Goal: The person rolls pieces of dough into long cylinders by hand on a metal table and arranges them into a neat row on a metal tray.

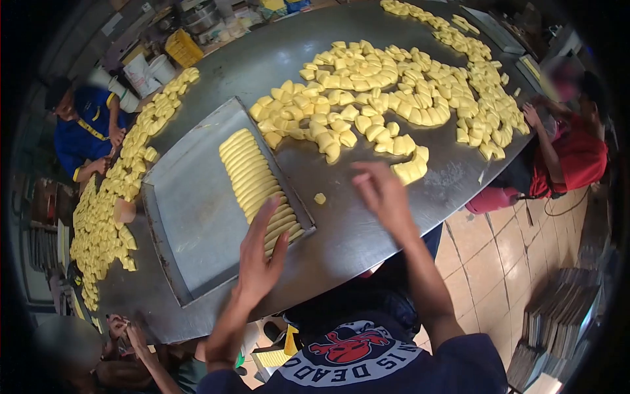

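Observation:
My left hand (258,261) is held open with fingers extended, at the near end of a row of yellow dough rolls (251,172). The rolls lie side by side along the right side of a metal baking tray (190,197). To the right, my right hand (384,197) hovers over the steel table with its fingers apart, and I see nothing in it. Just beyond its wrist lies a short curved line of yellow dough pieces (411,168). A small dough scrap (319,197) sits on the table between my hands.
Many cut dough pieces (354,72) spread across the metal table (262,46), with another heap (105,223) along the left edge. Co-workers in blue (98,134) and red (577,161) sit at either side; another person's hands (128,331) are at lower left. Trays (558,315) are stacked lower right.

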`<state>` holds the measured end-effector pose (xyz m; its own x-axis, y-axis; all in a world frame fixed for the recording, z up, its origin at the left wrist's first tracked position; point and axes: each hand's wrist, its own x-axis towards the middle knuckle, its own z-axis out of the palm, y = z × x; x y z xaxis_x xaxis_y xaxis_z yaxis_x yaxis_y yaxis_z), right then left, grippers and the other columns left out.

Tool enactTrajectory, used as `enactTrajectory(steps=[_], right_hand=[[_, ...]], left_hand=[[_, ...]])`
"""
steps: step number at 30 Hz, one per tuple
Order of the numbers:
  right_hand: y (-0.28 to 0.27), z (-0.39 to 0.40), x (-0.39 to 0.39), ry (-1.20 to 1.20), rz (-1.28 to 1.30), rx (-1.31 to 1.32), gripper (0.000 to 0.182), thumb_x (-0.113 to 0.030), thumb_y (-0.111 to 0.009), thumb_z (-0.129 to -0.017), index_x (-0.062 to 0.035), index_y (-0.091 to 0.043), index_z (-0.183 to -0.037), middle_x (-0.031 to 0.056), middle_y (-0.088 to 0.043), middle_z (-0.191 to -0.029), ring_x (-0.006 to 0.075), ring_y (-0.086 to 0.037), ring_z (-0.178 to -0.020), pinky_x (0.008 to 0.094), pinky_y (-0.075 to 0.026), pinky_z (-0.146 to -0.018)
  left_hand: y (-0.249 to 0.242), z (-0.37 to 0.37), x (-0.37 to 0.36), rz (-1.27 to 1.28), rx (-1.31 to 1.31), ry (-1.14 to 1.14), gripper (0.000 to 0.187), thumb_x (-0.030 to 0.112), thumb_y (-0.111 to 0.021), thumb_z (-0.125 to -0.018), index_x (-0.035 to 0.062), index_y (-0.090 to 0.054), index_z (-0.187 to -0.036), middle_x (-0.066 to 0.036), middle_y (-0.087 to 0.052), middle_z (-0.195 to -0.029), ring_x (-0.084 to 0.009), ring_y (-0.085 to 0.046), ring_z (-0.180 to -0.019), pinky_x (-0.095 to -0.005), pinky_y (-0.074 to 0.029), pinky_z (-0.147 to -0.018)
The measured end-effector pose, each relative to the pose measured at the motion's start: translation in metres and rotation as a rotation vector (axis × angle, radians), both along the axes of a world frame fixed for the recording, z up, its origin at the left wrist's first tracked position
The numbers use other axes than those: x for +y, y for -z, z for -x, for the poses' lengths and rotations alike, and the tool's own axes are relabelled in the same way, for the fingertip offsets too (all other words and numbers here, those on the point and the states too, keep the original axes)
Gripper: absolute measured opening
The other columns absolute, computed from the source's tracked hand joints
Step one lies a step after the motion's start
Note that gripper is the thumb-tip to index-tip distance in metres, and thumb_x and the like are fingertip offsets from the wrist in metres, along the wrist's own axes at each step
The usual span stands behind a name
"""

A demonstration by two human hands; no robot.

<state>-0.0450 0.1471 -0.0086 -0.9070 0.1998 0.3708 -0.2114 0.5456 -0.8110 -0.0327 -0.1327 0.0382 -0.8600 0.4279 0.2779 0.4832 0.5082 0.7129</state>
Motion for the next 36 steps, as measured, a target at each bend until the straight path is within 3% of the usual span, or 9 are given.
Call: enactTrajectory(steps=[6,9,14,17,19,25,32,35,36], right_hand=[[-0.001,-0.020,0.069,0.306,-0.422,-0.246,0.031,-0.027,-0.079,-0.088,-0.0026,-0.067,-0.105,0.0179,-0.063,-0.095,0.0366,-0.066,-0.083,0.0451,-0.055,-0.073],[0.010,-0.019,0.050,0.316,-0.554,-0.118,0.044,-0.031,-0.082,-0.084,-0.0034,-0.065,-0.113,0.0205,-0.056,-0.107,0.0391,-0.061,-0.102,0.0468,-0.053,-0.079],[0.030,-0.014,0.074,0.226,-0.568,-0.078,0.031,-0.014,-0.078,-0.086,-0.0051,-0.069,-0.115,0.0180,-0.059,-0.103,0.0377,-0.061,-0.100,0.0444,-0.053,-0.083],[0.032,-0.031,0.083,0.192,-0.449,-0.054,0.026,-0.007,-0.074,-0.088,-0.0059,-0.071,-0.113,0.0162,-0.061,-0.103,0.0369,-0.061,-0.099,0.0430,-0.052,-0.085],[0.031,-0.051,0.083,0.072,-0.418,-0.043,0.024,-0.004,-0.071,-0.089,-0.0057,-0.072,-0.113,0.0153,-0.063,-0.104,0.0350,-0.061,-0.099,0.0423,-0.051,-0.086],[0.022,-0.106,0.041,-0.125,-0.116,-0.103,0.027,-0.007,-0.065,-0.096,-0.0049,-0.071,-0.122,0.0156,-0.063,-0.110,0.0321,-0.062,-0.106,0.0401,-0.051,-0.091],[-0.002,-0.113,0.016,-0.006,-0.026,0.008,0.043,-0.006,-0.075,-0.089,-0.0045,-0.067,-0.131,0.0155,-0.063,-0.126,0.0326,-0.062,-0.115,0.0408,-0.051,-0.098],[-0.011,-0.119,0.026,-0.066,0.604,-0.254,0.043,0.001,-0.075,-0.089,0.0009,-0.066,-0.132,0.0144,-0.066,-0.128,0.0191,-0.068,-0.108,0.0309,-0.055,-0.093],[-0.011,-0.121,0.029,-0.057,0.606,-0.247,0.043,0.001,-0.075,-0.089,0.0009,-0.066,-0.132,0.0144,-0.066,-0.128,0.0191,-0.068,-0.108,0.0309,-0.055,-0.093]], left_hand=[[0.055,-0.063,0.028,-0.478,-0.066,-0.187,0.029,-0.006,-0.058,-0.096,-0.0015,-0.063,-0.124,-0.014,-0.076,-0.106,-0.0276,-0.073,-0.104,-0.0377,-0.053,-0.100],[0.063,-0.070,0.069,-0.509,-0.216,-0.125,0.019,-0.003,-0.059,-0.098,-0.0009,-0.068,-0.114,-0.014,-0.076,-0.106,-0.0266,-0.073,-0.103,-0.0367,-0.054,-0.096],[0.056,-0.053,0.102,-0.434,-0.260,0.160,0.016,0.000,-0.055,-0.102,-0.0016,-0.069,-0.108,-0.013,-0.073,-0.109,-0.0226,-0.070,-0.107,-0.0328,-0.053,-0.096],[0.069,-0.048,0.101,-0.360,-0.291,0.205,0.016,-0.001,-0.056,-0.101,-0.0020,-0.069,-0.110,-0.014,-0.072,-0.115,-0.0234,-0.071,-0.106,-0.0339,-0.053,-0.096],[0.085,-0.048,0.101,-0.616,-0.545,0.118,0.019,0.000,-0.055,-0.102,-0.0033,-0.067,-0.116,-0.017,-0.069,-0.124,-0.0239,-0.071,-0.107,-0.0353,-0.054,-0.097],[0.081,-0.038,0.113,-0.717,-1.045,0.154,0.035,0.004,-0.051,-0.107,-0.0084,-0.053,-0.139,-0.019,-0.065,-0.130,-0.0216,-0.068,-0.112,-0.0343,-0.055,-0.100],[0.073,-0.024,0.135,-0.542,-0.855,0.250,0.036,0.003,-0.058,-0.104,-0.0069,-0.057,-0.138,-0.014,-0.069,-0.124,-0.0160,-0.067,-0.109,-0.0297,-0.057,-0.098],[0.059,-0.021,0.139,-0.595,-0.869,0.284,0.033,0.000,-0.062,-0.101,-0.0066,-0.062,-0.133,-0.012,-0.071,-0.119,-0.0147,-0.068,-0.107,-0.0292,-0.058,-0.096],[0.058,-0.020,0.140,-0.605,-0.884,0.307,0.033,0.000,-0.062,-0.101,-0.0065,-0.062,-0.133,-0.012,-0.071,-0.117,-0.0140,-0.068,-0.106,-0.0285,-0.058,-0.095]])
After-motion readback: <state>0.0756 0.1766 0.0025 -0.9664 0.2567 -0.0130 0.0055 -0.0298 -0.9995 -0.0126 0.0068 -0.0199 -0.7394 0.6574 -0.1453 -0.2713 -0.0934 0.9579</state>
